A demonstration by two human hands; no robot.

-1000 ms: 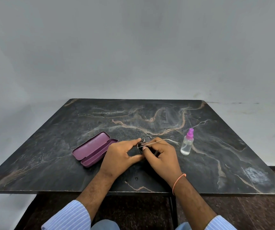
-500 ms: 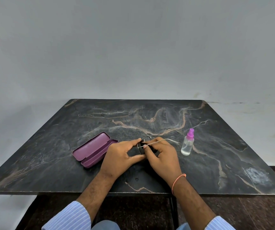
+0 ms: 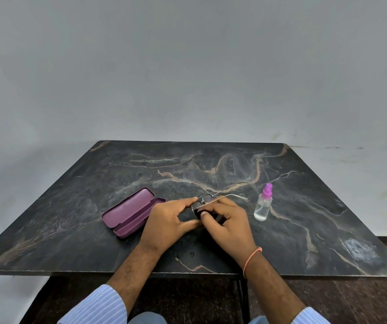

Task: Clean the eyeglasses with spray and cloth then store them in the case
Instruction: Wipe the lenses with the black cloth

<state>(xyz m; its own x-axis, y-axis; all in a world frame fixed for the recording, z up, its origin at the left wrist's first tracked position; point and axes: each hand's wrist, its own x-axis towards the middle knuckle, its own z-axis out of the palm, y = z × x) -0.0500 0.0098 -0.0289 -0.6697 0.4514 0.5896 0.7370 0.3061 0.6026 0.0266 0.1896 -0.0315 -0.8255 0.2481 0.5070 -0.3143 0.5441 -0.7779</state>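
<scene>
At frame centre, the left hand point(image 3: 168, 219) pinches the glasses point(image 3: 207, 198) while the right hand point(image 3: 228, 222) rubs a dark cloth point(image 3: 197, 212) on a lens; hard pressure could bend the thin frame.

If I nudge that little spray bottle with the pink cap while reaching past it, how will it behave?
The spray bottle stands upright, tall on a narrow base, so it would probably tip. It looks like thin clear plastic only partly filled, so likely light. Being round, it may roll on the smooth table.
</scene>
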